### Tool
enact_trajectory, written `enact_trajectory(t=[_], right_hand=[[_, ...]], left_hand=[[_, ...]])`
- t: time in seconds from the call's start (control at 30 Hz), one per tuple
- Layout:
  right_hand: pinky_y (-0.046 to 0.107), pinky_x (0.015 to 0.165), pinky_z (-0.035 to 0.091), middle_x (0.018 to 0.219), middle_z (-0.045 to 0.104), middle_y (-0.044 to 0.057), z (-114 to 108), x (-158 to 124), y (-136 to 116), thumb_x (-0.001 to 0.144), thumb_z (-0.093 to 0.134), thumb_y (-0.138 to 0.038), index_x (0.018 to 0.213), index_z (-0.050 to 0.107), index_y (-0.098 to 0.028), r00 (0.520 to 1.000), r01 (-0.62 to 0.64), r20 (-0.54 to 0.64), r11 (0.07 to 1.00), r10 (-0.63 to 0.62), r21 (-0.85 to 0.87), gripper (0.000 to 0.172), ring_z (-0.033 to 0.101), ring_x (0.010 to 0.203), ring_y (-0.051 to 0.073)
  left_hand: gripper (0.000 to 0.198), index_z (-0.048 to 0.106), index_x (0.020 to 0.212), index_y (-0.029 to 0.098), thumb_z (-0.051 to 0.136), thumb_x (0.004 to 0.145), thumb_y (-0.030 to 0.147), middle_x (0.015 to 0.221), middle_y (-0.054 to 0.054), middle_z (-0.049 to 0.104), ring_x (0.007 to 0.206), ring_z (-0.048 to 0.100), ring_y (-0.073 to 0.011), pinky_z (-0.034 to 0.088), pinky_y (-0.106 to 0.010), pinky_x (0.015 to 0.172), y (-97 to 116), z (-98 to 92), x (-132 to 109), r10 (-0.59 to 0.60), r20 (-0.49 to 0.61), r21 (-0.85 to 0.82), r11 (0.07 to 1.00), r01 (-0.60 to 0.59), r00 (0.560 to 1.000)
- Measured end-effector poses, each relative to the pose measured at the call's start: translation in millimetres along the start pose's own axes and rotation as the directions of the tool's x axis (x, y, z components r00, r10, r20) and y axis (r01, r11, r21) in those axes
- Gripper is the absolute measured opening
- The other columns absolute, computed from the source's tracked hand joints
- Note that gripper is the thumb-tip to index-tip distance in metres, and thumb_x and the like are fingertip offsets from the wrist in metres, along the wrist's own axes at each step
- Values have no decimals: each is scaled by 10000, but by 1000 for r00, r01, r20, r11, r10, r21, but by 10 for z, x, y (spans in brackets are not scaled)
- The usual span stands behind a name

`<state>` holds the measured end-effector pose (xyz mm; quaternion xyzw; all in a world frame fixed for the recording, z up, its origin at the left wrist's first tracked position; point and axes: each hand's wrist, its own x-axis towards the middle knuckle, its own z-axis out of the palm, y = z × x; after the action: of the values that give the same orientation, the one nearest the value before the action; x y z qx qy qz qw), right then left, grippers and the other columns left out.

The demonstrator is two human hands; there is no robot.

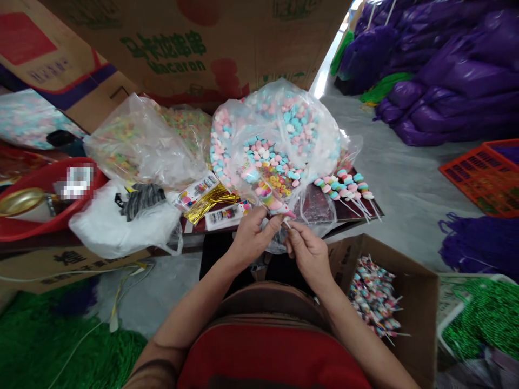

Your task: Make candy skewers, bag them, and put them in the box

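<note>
Between my hands is a marshmallow skewer in a clear printed wrapper, tilted with its stick end toward me. My left hand is closed around the gathered lower end of the wrapper. The fingers of my right hand pinch at the white stick just below it; whether a tie is also between them is too small to tell. Just beyond lies an open clear bag of pink, white and blue marshmallows, with ring-shaped gummies in front. Gold twist ties lie left of my hands, beside printed wrapper packs.
Unwrapped marshmallow skewers lie at the table's right end. A cardboard box of wrapped skewers stands on the floor at right. A white plastic bag and red basin sit at left. A large carton rises behind.
</note>
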<state>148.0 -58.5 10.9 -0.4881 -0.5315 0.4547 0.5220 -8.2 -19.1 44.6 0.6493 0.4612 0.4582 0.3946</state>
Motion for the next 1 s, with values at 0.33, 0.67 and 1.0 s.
enact_trajectory(t=[0.33, 0.67, 1.0], right_hand=[[233, 450, 346, 538, 528, -64, 4, -53, -92, 976, 539, -572, 863, 606, -218, 989, -120, 89, 992, 117, 35, 378, 436, 432, 88], [245, 483, 286, 548, 472, -65, 46, -46, -42, 992, 519, -570, 846, 593, -209, 980, -66, 190, 997, 57, 44, 396, 375, 475, 89], [230, 459, 267, 545, 460, -69, 167, -98, 21, 987, 525, -575, 874, 618, -211, 979, -90, 188, 993, 74, 76, 392, 352, 462, 81]], left_hand=[[313, 541, 740, 219, 555, 965, 436, 703, -5, 566, 673, 484, -162, 371, -297, 668, -113, 48, -3, 175, 81, 144, 972, -186, 981], [741, 657, 1153, 207, 727, 694, 785, 1030, -66, 704, 999, 633, -210, 467, -311, 883, -112, -214, 63, -135, 155, -485, 853, 195, 979], [640, 677, 1178, 181, 883, 682, 529, 526, 94, 423, 524, 465, -70, 352, -181, 504, 199, 220, 41, -308, 206, -758, 549, 351, 929]])
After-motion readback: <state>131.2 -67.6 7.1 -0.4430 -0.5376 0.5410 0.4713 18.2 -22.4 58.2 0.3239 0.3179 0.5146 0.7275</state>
